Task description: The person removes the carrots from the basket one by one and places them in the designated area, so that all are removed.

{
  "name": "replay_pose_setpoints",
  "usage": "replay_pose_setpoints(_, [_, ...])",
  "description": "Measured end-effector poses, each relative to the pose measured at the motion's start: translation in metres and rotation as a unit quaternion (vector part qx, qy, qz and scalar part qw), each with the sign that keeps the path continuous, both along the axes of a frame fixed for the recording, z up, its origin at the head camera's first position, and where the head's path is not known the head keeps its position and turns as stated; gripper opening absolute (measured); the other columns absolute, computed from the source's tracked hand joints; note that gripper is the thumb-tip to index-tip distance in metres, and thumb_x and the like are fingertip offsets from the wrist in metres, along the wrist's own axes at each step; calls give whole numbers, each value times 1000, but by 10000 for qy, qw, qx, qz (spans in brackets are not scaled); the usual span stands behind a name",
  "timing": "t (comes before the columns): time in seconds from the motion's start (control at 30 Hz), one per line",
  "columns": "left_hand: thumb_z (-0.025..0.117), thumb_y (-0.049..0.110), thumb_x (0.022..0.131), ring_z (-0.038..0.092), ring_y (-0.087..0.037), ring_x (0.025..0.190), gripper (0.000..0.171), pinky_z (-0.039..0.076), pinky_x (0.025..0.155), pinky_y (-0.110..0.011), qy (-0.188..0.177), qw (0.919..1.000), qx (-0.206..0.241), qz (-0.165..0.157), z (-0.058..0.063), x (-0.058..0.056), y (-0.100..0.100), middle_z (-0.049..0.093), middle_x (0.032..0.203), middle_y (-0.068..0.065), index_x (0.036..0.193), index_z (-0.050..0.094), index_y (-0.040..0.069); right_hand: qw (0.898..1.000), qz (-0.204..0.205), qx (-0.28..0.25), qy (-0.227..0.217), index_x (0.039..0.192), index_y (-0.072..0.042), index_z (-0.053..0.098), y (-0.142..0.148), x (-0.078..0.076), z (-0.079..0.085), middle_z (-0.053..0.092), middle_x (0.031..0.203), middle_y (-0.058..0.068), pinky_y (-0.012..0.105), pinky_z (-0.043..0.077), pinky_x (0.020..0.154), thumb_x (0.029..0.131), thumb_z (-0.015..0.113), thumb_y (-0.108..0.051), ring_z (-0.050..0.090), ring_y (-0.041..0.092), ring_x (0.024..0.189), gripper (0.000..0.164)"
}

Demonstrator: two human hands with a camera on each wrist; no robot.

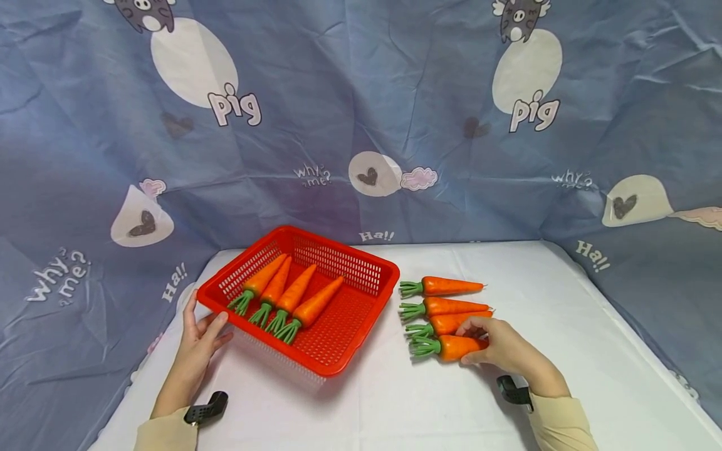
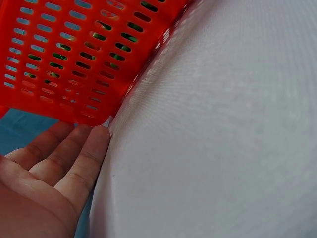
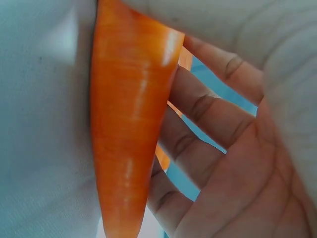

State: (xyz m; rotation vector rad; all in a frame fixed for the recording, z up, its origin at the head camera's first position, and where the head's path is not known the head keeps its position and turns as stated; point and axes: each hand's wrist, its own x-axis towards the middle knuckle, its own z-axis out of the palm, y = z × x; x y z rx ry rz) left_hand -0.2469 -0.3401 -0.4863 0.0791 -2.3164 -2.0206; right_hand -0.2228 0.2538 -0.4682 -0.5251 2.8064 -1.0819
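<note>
At the left corner of a red perforated plastic basket [image 1: 352, 357], my left hand [image 1: 197, 344] touches the basket with fairly straight fingers. The left wrist view shows its fingertips [image 2: 101, 136] right at the basket's lower corner. Inside the basket, several orange carrots [image 1: 296, 288] with green stem stubs lie side by side along its left part. My right hand [image 1: 499, 341] holds the nearest carrot [image 1: 451, 347] of a row on the table, its thumb on the near side and fingers on the far side. In the right wrist view that carrot [image 3: 129, 109] lies between thumb and fingers.
Beyond the held carrot, other carrots [image 1: 451, 286] lie roughly parallel on the white-covered table [image 1: 395, 407], stems toward the basket. A blue printed cloth [image 1: 316, 125] hangs behind and at both sides. Dark bands with small devices [image 1: 209, 410] sit on both wrists.
</note>
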Motion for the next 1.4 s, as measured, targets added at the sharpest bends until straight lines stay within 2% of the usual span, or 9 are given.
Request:
replay_pose_setpoints(0.2, [55, 30, 113, 64, 13, 106, 92, 59, 88, -15, 24, 10000, 40, -27, 1, -1, 1, 47, 138, 11, 170, -16, 42, 9999, -135, 23, -96, 108, -16, 73, -2, -1, 0, 72, 104, -4, 26, 53, 83, 76, 98, -23, 63, 11, 96, 41])
replay_pose_setpoints(0.47, [56, 32, 113, 62, 16, 106, 92, 59, 88, -13, -97, 9999, -41, 32, 1, -1, 1, 37, 160, -11, 168, -16, 47, 9999, -164, 16, -22, 107, -16, 72, -4, -1, 0, 72, 103, -4, 25, 54, 83, 77, 98, -22, 62, 9, 94, 40])
replay_pose_setpoints(0.7, [57, 30, 112, 64, 14, 106, 92, 59, 88, -14, -55, 10000, 40, 29, 0, -2, 1, 46, 143, 7, 169, -15, 45, 9999, -71, -57, 111, 108, -14, 71, -3, -3, -1, 72, 103, -3, 24, 55, 83, 79, 97, -22, 63, 7, 93, 40])
replay_pose_setpoints(1.0, [57, 32, 112, 62, 16, 106, 93, 59, 88, -14, -28, 10000, -44, 31, 1, -1, 2, 34, 162, -18, 169, -15, 45, 9998, -91, -89, 142, 111, -14, 72, -4, -4, -2, 73, 107, -3, 25, 54, 85, 81, 95, -22, 63, 8, 97, 38])
replay_pose_setpoints(1.17, [58, 34, 112, 62, 16, 107, 92, 58, 88, -13, -20, 10000, -37, 31, 2, -1, 3, 33, 163, -21, 168, -14, 49, 9998, -136, -90, 143, 110, -14, 72, -5, -4, 0, 73, 107, -4, 25, 54, 86, 81, 96, -21, 63, 9, 97, 38])
replay_pose_setpoints(1.4, [57, 33, 112, 63, 15, 106, 92, 59, 88, -13, -6, 10000, -5, 25, 1, 0, 2, 31, 165, -23, 169, -14, 44, 9997, -89, -92, 200, 110, -13, 72, -6, -3, 1, 73, 109, -3, 25, 55, 84, 80, 96, -18, 62, 7, 96, 38])
